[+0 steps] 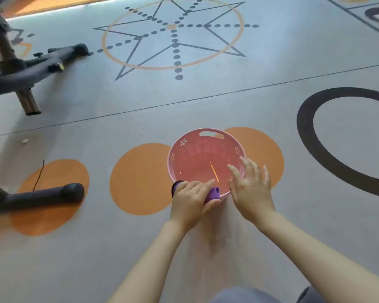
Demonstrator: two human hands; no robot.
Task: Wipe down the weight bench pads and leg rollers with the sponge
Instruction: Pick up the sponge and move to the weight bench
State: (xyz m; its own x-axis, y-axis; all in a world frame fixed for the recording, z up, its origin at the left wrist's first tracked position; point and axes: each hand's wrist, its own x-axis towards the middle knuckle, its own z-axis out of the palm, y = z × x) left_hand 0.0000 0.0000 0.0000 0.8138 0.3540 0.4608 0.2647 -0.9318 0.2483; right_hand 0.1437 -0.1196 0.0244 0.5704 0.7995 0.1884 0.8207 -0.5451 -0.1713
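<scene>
Two hands work at the near rim of a pink basin that sits on the gym floor. Left hand fingers are curled round the sponge, a purple roll with a dark end showing past the knuckles at the left; the thumb presses it from below. Held so, the sponge hangs right at the basin's near edge, partly over the rim. Right hand fingers are spread and straight, gripping nothing, and lie over the basin's right side; whether they touch the rim I cannot tell, as that hand is blurred. Inside the basin the bottom looks glossy with a bright streak, which suggests water, though that is a guess.

Further out, the basin covers part of one orange floor spot, with another spot just left of it. Dark bench feet reach in from the left, well apart from the hands; no pads or rollers show here.

As I judge it, this is the wetting or wringing step, ahead of any wiping. The next move calls for squeezing out the excess over the basin, likely with both hands, then carrying the sponge left to the bench without dripping on the floor
</scene>
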